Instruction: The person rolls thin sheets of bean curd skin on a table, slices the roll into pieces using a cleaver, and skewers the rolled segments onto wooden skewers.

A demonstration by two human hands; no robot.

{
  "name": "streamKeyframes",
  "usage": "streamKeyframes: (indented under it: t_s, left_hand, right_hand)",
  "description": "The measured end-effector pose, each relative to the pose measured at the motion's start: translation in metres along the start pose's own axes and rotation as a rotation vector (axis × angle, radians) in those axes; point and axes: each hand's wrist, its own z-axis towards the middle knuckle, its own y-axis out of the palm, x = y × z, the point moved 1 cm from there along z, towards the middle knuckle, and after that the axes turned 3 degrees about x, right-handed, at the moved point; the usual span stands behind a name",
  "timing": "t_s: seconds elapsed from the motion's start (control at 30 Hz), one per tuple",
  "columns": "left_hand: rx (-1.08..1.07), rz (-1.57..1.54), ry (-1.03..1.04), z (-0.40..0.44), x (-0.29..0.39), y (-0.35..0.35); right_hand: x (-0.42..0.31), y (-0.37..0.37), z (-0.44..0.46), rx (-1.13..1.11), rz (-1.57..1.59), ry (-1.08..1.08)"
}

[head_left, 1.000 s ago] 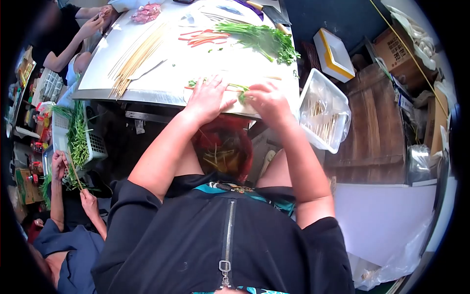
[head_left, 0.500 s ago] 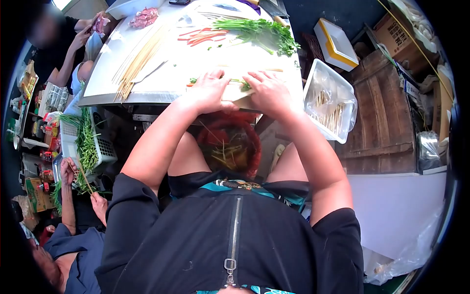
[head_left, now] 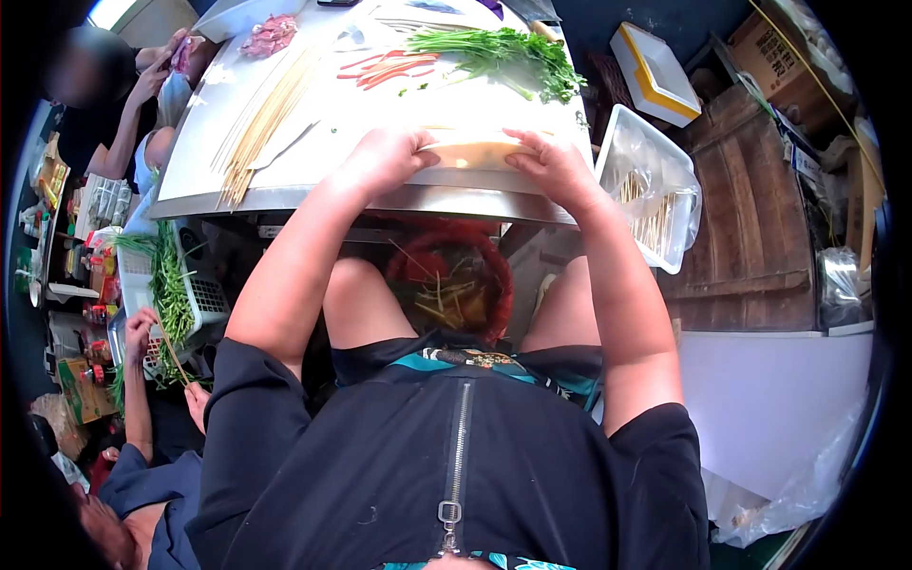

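Note:
A pale yellow, rolled-up sheet (head_left: 472,155), which looks like tofu skin, lies between my two hands at the near edge of the white table (head_left: 342,171). My left hand (head_left: 391,157) pinches its left end, and the fingers of my right hand (head_left: 556,169) close on its right end. Any filling inside is hidden. Beyond the hands are red pepper strips (head_left: 389,68) and a heap of leafy green herbs (head_left: 513,59). Long wooden skewers (head_left: 266,123) lie to the left, beside a flat pale pointed piece (head_left: 285,147).
Right of the table stands a white bin (head_left: 616,157) with skewers and plastic film. A red container (head_left: 502,285) with scraps sits below, between the knees. At left, one person's hands (head_left: 176,52) hold meat; another's hand (head_left: 141,328) holds a thin stick near a greens basket (head_left: 204,299).
Green and red filling showed between my hands earlier; now a closed pale roll is there. My hands have moved apart from lying flat to gripping its ends.

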Motion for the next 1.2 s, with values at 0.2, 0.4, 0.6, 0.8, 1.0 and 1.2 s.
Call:
streamKeyframes:
  t_s: [0.2, 0.4, 0.6, 0.8, 1.0, 1.2]
  left_hand:
    - [0.006, -0.088, -0.116, 0.018, -0.014, -0.002]
    - [0.289, 0.41, 0.199, 0.01, -0.024, 0.01]
    - [0.168, 0.648, 0.376, -0.015, -0.013, 0.03]
    - [0.2, 0.515, 0.301, -0.037, -0.007, 0.036]
    - [0.301, 0.479, 0.352, -0.042, -0.013, 0.036]
    - [0.315, 0.386, 0.369, -0.043, -0.016, 0.032]
  right_hand:
    - [-0.005, 0.011, 0.0, 0.198, -0.411, -0.104]
    - [-0.022, 0.024, -0.003, 0.251, -0.925, -0.345]
    - [-0.026, 0.039, -0.01, 0.036, -0.943, -0.519]
    - [-0.027, 0.045, -0.02, 0.059, -0.833, -0.405]
    - [-0.023, 0.046, -0.023, 0.26, -0.673, -0.487]
    - [-0.014, 0.039, -0.026, 0.268, -0.404, -0.419]
